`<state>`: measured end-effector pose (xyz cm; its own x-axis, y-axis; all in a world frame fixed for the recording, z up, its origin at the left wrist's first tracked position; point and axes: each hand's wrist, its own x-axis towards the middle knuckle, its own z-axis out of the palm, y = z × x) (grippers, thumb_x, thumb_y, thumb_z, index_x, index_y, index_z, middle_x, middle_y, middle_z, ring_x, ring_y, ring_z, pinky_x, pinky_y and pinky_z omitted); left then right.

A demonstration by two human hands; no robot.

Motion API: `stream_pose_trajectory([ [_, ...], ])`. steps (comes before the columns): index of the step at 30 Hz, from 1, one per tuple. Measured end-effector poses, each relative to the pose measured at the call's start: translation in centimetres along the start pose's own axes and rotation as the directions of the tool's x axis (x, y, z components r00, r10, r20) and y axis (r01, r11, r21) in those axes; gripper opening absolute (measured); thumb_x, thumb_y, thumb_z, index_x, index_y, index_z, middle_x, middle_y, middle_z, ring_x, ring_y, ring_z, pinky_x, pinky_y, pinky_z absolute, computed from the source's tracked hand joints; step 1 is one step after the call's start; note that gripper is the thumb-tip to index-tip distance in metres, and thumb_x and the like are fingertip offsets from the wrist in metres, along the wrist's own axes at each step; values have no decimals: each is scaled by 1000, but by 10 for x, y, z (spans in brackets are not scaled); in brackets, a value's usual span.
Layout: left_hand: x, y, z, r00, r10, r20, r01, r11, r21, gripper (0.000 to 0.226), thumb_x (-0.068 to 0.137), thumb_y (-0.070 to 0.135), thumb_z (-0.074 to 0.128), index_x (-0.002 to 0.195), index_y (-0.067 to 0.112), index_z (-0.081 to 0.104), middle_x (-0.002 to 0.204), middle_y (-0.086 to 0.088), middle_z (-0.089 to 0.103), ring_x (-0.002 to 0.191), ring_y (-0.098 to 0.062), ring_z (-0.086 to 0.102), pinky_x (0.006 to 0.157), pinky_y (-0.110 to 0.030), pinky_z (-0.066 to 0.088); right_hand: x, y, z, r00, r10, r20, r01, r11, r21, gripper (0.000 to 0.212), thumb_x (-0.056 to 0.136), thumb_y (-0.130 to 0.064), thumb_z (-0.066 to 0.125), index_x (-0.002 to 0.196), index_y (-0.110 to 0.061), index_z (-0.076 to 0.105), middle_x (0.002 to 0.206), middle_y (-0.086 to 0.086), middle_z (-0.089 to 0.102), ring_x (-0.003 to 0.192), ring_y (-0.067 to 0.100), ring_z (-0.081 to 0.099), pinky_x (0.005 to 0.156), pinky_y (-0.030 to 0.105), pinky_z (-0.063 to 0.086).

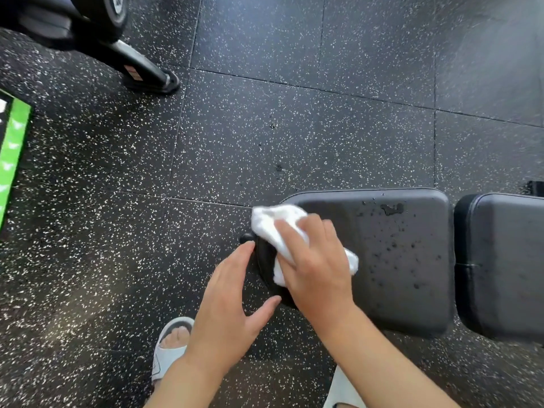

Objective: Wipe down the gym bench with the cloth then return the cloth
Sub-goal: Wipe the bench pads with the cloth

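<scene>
White cloth (273, 228) sat bunched on the narrow end of the gym bench seat pad (406, 260), right hand (315, 266) pressing it with fingers mostly flat. Left hand (232, 307) was open beside that end, holding nothing. Droplets dotted the pad. No readable labels; green sign (13, 157) far left on speckled floor (294, 128).

Cloth (275, 228) on the bench pad's (406, 260) left end, under the right hand (315, 266); left hand (232, 307) just left.
</scene>
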<state>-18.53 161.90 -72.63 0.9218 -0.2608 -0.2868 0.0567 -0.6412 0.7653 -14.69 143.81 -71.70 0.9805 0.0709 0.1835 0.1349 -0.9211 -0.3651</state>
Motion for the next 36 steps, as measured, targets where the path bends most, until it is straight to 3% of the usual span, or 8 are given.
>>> stream_pose_trajectory([
  [3,0,-2,0,1000,31,-1,-31,999,20,96,86,50,78,164,27,28,164,18,34,154,-3,28,126,-27,27,-56,18,-19,998,-11,54,10,1000,30,37,93,-15,68,130,-16,66,112,7,54,85,28,47,72,40,45],
  [7,-1,-3,1,1000,31,3,-31,999,38,104,82,54,81,165,26,26,166,16,33,156,-7,27,126,-39,32,-36,31,-22,1000,-18,13,18,1000,-1,32,92,-14,67,124,-12,71,106,11,55,84,29,48,71,40,44],
  [13,0,-2,3,1000,12,-13,-12,999,49,103,80,59,79,165,29,26,164,22,32,154,3,23,126,-18,18,67,-9,12,994,96,-44,-97,995,-19,19,89,-15,65,105,-8,72,99,15,59,85,34,52,66,46,46],
  [17,2,-1,1,1000,13,-9,-12,999,43,96,77,45,88,157,31,36,152,36,36,146,11,30,123,-18,25,-3,-26,3,999,4,37,-6,1000,30,34,82,-7,71,115,-10,74,99,14,62,78,31,50,64,46,47],
  [20,0,-1,0,1000,2,12,-3,998,65,102,76,38,91,160,26,36,158,20,42,150,2,32,125,-25,27,-66,-6,-17,992,-81,96,75,995,65,48,81,-6,76,129,-9,71,102,10,62,75,27,48,62,45,47],
  [23,0,0,-2,1000,1,7,-2,996,91,104,78,42,90,163,25,33,161,15,41,152,-1,31,125,-18,21,-58,23,-25,993,-107,54,106,994,22,40,84,-3,75,124,-7,74,98,13,61,74,30,50,61,46,47],
  [30,0,5,-2,1000,-20,9,19,995,97,105,77,43,91,162,28,33,158,22,38,147,13,24,119,-5,13,82,32,-3,981,175,-87,-182,980,-81,12,88,-16,70,98,-8,72,97,16,58,84,35,54,61,39,41],
  [36,-3,1,-3,999,-40,6,40,996,80,101,78,40,89,161,41,30,156,40,29,147,12,28,117,-3,16,-15,4,-7,999,-25,19,26,1000,-14,41,83,-13,65,123,-11,71,102,12,61,81,30,47,64,43,45],
])
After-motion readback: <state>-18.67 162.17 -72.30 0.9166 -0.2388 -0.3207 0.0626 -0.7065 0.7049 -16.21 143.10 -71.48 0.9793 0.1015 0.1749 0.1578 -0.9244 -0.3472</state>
